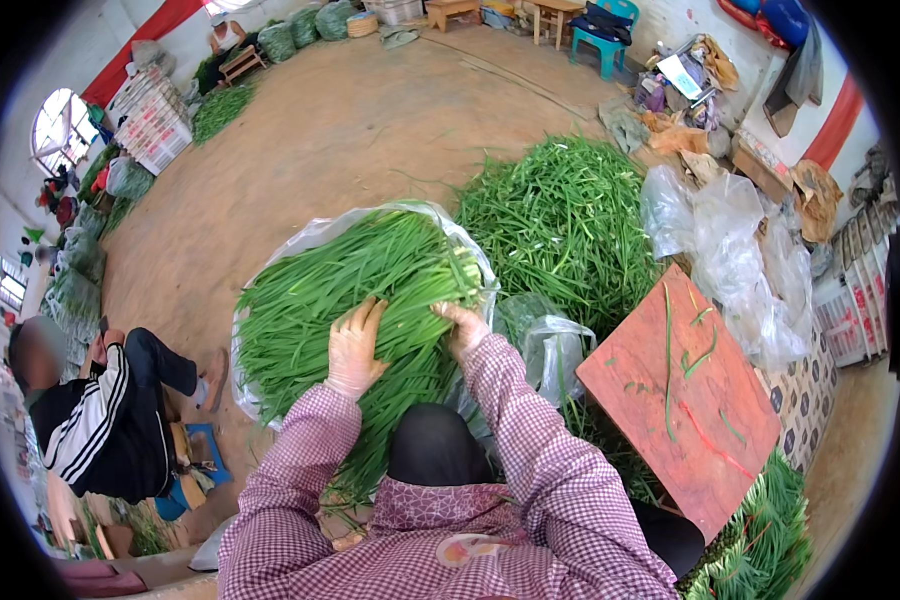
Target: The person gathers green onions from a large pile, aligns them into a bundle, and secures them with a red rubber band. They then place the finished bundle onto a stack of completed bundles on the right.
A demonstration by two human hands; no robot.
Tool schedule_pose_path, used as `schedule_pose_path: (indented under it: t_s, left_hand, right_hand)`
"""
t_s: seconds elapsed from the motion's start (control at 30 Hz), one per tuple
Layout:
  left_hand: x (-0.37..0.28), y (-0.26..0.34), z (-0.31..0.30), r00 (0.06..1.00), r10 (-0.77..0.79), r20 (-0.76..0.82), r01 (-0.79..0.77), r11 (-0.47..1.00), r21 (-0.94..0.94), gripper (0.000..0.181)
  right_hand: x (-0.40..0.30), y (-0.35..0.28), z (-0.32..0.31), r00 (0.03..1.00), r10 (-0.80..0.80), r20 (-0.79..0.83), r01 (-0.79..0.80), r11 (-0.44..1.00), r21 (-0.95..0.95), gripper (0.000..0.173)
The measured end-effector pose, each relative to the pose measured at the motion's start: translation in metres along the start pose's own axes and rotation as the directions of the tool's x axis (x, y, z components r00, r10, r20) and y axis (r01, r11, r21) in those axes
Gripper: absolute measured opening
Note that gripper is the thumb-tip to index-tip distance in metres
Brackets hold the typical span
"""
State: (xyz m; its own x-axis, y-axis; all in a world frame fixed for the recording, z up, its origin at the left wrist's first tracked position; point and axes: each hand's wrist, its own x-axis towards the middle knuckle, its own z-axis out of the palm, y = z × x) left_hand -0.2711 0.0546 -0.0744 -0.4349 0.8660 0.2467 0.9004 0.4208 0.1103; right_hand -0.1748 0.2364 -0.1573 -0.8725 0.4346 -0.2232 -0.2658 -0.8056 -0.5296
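Note:
Long green leaves with pale stem ends, which look like garlic chives (360,262), fill a clear plastic bag (322,234) on the floor before me. My left hand (356,349), in a thin see-through glove, lies across the leaves with thumb and fingers apart. Close by, my right hand (463,330) is curled at the pale stem ends of a bunch on top. Its fingertips are partly hidden among the stems. More leaves hang down near my knee, between my forearms.
A loose green heap (562,217) lies beyond the bag. To the right stands a reddish wooden board (682,405) with stray leaves and a red tie, and tied bunches (765,532) below it. Crumpled plastic (742,262) lies farther back. A seated person (105,420) is at left.

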Motion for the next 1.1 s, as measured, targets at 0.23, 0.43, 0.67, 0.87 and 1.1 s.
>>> schedule_pose_path:
  t_s: [0.23,0.43,0.67,0.87,1.1]
  left_hand:
    - [-0.015,0.025,-0.035,0.971,0.023,0.24,-0.04,0.997,0.066,0.114]
    - [0.038,0.043,-0.129,0.975,0.107,0.192,0.01,0.851,-0.525,0.044]
    - [0.121,0.029,0.007,0.925,0.037,0.378,0.074,0.959,-0.273,0.049]
    - [0.093,0.039,0.021,0.972,0.098,0.216,-0.03,0.954,-0.297,0.035]
    - [0.042,0.056,-0.01,0.959,0.184,-0.214,-0.232,0.945,-0.229,0.019]
  right_hand:
    - [-0.047,0.023,-0.033,0.972,-0.204,0.118,0.195,0.978,0.079,0.048]
    - [-0.059,0.011,-0.008,0.982,-0.169,-0.088,0.177,0.979,0.099,0.049]
    - [-0.044,0.022,-0.023,0.981,-0.154,-0.118,0.158,0.987,0.025,0.053]
    - [-0.036,0.013,-0.03,0.994,-0.109,-0.032,0.112,0.988,0.103,0.081]
    - [-0.07,0.01,0.021,0.941,-0.338,-0.013,0.338,0.941,0.001,0.092]
